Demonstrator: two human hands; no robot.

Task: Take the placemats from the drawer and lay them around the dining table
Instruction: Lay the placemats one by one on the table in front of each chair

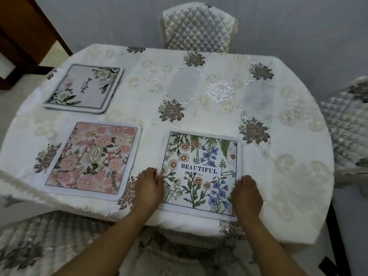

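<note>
Left hand (149,186): curled on the left edge of the daisy mat (201,176), fingers at the border; it seems to pinch or press the edge, but a true grip cannot be told.
Right hand (248,193): curled the same way on the mat's right edge, fingertips on the border.
Daisy mat: flat on the table (298,136) at the near side, its near edge right at the table's rim, print reading "BEAUTIFUL" facing the person.
Pink mat (92,159): flat just left of the daisy mat, apart from it.
White mat (83,87): flat further along the left side, apart from the pink one.
Step, as judged: squaring the third mat at its seat; the far and right seats have none yet.
Risk, overhang: the near edge sits at the rim, so a pull toward the body could tip the mat off.
Risk, cloth: the tablecloth (219,80) is loose and already rippled at the near left; sliding the mat instead of lifting it could drag and bunch the cloth, shifting the pink mat.
Risk, spacing: three mats crowd the left and near sides, which may leave uneven places by the chairs (197,28).
</note>
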